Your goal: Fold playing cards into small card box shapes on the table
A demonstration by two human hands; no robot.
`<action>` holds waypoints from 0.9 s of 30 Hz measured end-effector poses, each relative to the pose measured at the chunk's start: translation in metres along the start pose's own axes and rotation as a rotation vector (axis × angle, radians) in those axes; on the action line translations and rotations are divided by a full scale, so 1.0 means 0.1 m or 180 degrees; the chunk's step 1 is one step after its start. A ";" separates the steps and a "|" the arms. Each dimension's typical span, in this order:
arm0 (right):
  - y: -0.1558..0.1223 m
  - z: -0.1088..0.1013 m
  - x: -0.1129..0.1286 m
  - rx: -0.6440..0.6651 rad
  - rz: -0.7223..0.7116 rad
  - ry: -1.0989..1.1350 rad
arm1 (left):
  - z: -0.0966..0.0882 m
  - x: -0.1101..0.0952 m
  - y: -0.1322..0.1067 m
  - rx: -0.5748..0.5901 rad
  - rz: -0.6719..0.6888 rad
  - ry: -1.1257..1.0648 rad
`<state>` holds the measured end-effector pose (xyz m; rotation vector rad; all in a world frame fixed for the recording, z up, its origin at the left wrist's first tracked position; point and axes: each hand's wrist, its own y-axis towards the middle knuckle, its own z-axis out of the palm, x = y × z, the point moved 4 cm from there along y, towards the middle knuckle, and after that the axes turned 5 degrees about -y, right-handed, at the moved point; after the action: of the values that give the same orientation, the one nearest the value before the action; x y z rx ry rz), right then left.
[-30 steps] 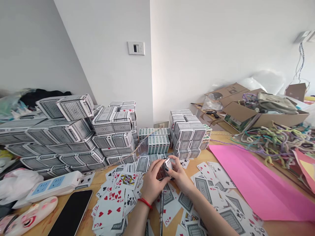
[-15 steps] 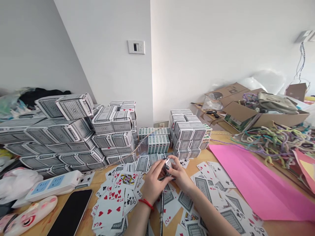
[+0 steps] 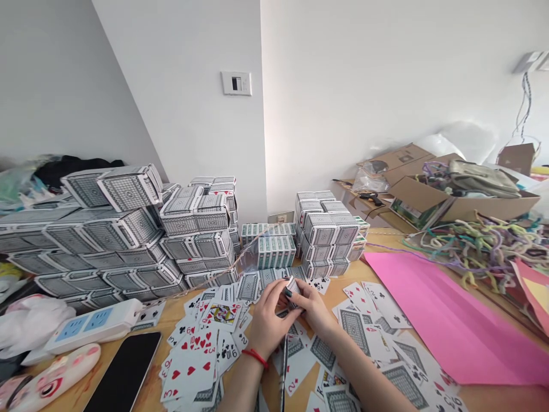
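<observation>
Close together over the table's middle, my left hand (image 3: 271,315) and my right hand (image 3: 312,306) grip a small folded playing card (image 3: 292,284) between them. Fingers of both hands are curled and cover much of it. Dark nail polish shows on the right thumb, and a red string circles the left wrist. Below the hands lie loose playing cards (image 3: 295,366), some face up, some face down. To the left is a spread pile of cards (image 3: 193,366) with hearts and clubs showing. More scattered cards (image 3: 354,329) lie to the right.
Blocks built of folded cards (image 3: 197,212) are stacked at the left, with another stack (image 3: 328,229) behind my hands. Card boxes (image 3: 277,252) stand between them. A phone (image 3: 124,372) and power strip (image 3: 94,326) lie left; pink paper (image 3: 446,320) and a cardboard box (image 3: 476,209) are right.
The card between my hands has turned slightly, showing more of its patterned face, and the right thumb has shifted on it. Both arms stay nearly in place.
</observation>
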<state>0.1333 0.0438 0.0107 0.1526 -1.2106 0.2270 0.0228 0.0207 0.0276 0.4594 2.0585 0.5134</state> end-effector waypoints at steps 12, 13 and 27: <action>0.02 -0.03 -0.01 -0.0081 0.0160 0.0267 | 0.04 0.02 0.00 0.0187 -0.0014 -0.0068; 0.02 -0.03 -0.01 -0.0110 0.0159 0.0304 | 0.04 0.01 0.00 0.0223 -0.0038 -0.0133; 0.01 -0.08 0.01 -0.0428 -0.0494 -0.0319 | 0.23 0.23 -0.02 0.0669 -0.2575 -0.3289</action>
<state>0.1402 0.0466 0.0090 0.1412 -1.3029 0.0022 0.0305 0.0350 -0.0007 -0.0461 1.1189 -0.3860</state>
